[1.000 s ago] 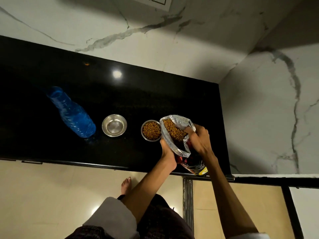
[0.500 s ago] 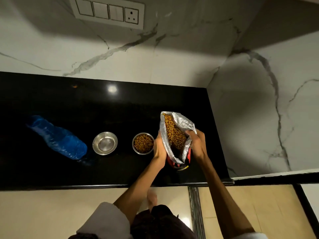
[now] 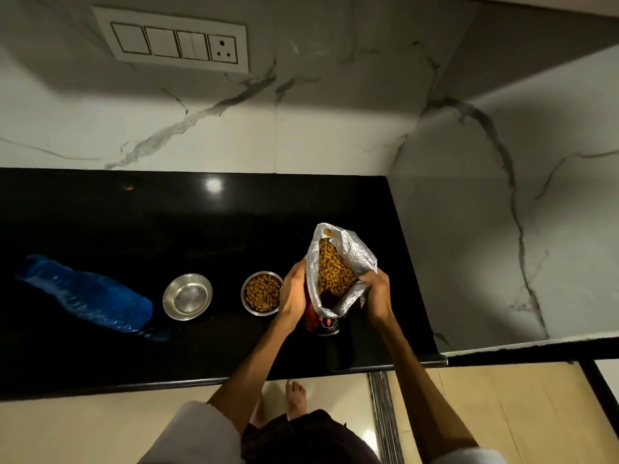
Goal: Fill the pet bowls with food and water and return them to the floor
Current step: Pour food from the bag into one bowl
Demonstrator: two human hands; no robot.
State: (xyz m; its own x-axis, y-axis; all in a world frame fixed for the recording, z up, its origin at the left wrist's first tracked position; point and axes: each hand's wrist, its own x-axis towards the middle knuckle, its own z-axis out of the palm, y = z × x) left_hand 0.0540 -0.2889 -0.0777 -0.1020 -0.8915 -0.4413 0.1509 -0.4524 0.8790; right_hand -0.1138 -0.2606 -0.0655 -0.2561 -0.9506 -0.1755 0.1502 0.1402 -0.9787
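Both forearms are bare below short pale grey sleeves (image 3: 201, 433); a dark garment (image 3: 301, 437) covers the lap, and a bare foot (image 3: 296, 398) shows.

Both hands (image 3: 294, 289) (image 3: 376, 293) grip open kibble bag (image 3: 338, 272).

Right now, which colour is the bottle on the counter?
Blue: the bottle is translucent blue plastic, seen in the head view.

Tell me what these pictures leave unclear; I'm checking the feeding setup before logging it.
Head view only:
- Bag label: hidden under the folded foil top and both hands.
- Blue bottle cap: lost in blur and dark, water level too.
- Empty bowl: dry or wet, glare hides it.
- Left hand fingers: behind the bag.
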